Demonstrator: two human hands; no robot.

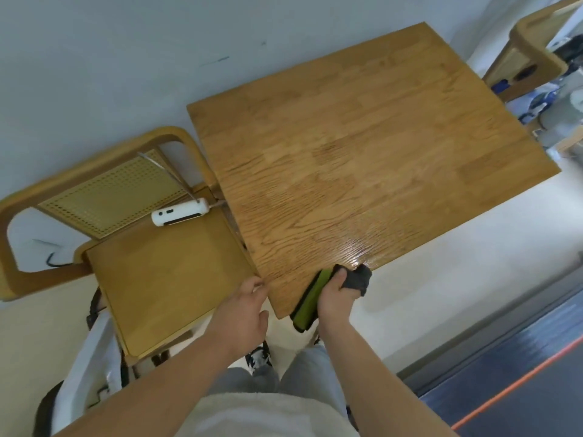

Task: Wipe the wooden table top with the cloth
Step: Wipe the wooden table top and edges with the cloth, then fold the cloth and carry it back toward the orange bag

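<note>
Head view: right hand [336, 293] grips the green-grey cloth [310, 299] at the near edge of the worktop [362, 152]; left hand [247, 310] is relaxed, holding nothing, beside its corner

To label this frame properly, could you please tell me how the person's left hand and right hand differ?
The right hand grips the green and grey cloth; the left hand holds nothing. The right hand's fingers curl round the cloth, the left hand's lie relaxed. The right hand is at the table top's near edge, the left hand beside its near left corner. Both are bare.
</note>
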